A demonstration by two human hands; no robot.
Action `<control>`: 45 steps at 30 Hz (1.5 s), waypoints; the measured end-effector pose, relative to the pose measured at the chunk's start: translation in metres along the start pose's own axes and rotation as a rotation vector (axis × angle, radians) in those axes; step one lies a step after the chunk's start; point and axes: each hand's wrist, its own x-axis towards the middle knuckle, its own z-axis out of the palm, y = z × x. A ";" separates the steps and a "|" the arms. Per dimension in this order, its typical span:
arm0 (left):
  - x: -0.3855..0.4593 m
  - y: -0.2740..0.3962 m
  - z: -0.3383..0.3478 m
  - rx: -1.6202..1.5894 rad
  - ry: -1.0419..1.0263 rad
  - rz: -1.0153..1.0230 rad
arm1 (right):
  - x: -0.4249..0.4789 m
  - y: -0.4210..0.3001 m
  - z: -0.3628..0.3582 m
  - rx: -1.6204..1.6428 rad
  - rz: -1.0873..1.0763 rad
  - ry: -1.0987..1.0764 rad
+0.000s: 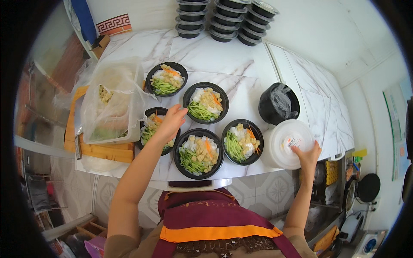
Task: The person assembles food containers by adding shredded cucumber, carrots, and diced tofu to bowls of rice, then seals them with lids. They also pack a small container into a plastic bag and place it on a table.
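My left hand (174, 124) hovers over the gap between several black bowls, its fingers slightly apart and nothing visible in it. Below it, partly hidden by the wrist, is a bowl of noodles, cucumber and diced topping (149, 129). Similar bowls stand at the back (166, 79), beside my fingertips (206, 103), at the front edge (198, 153) and to the right (242, 142). Green shreds, pale cubes and orange strips show in them. My right hand (308, 153) grips the rim of the top lid in a stack of round clear plastic lids (292, 138), thumb on top.
A plastic-covered food tub (111, 103) stands at left on a wooden cutting board (106, 151), beside a cleaver (78, 129). Behind the lids is a black container with a crumpled clear bag (280, 103). Stacks of lidded black bowls (226, 22) line the wall.
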 end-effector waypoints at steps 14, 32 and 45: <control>0.050 0.002 0.065 -0.517 -0.130 -0.196 | 0.070 -0.184 0.180 0.390 -0.364 -0.501; 0.150 -0.019 -0.072 -0.680 0.623 0.071 | 0.119 -0.197 0.212 0.083 -0.405 -0.651; 0.110 0.013 -0.027 -0.371 0.514 0.138 | 0.086 -0.213 0.154 0.551 -0.399 -0.464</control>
